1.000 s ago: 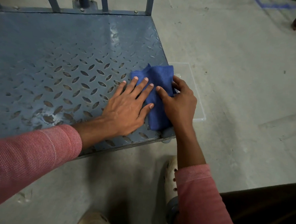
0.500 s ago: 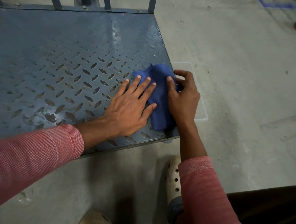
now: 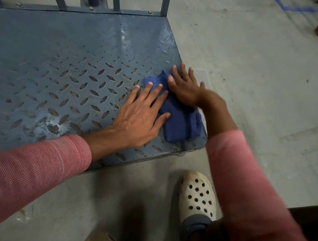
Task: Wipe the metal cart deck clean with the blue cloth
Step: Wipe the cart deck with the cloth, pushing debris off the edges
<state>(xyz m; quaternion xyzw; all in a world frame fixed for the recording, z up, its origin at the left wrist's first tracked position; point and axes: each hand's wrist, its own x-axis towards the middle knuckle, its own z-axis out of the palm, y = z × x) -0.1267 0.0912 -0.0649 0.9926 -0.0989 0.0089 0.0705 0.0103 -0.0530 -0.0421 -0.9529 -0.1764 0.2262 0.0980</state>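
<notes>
The blue cloth (image 3: 180,121) lies folded into a thick strip on the near right corner of the cart deck (image 3: 65,49), with its right edge almost at the deck's rim. The right hand (image 3: 184,90) presses flat on the far end of the cloth, fingers straight and slightly spread. The left hand (image 3: 136,119) lies flat on the deck with its fingers spread, the fingertips and thumb resting on the cloth's left edge. Sitting so near the rim, the cloth could slide off onto the floor (image 3: 249,88) if pushed to the right. The raised tread may also catch it and undo the fold. Dull smears (image 3: 51,127) further left on the deck would probably be missed by short strokes. Half a second ago the right hand's fingers were curled at the cloth's right edge; now they lie flat on top, and the cloth looks flatter and neater.
</notes>
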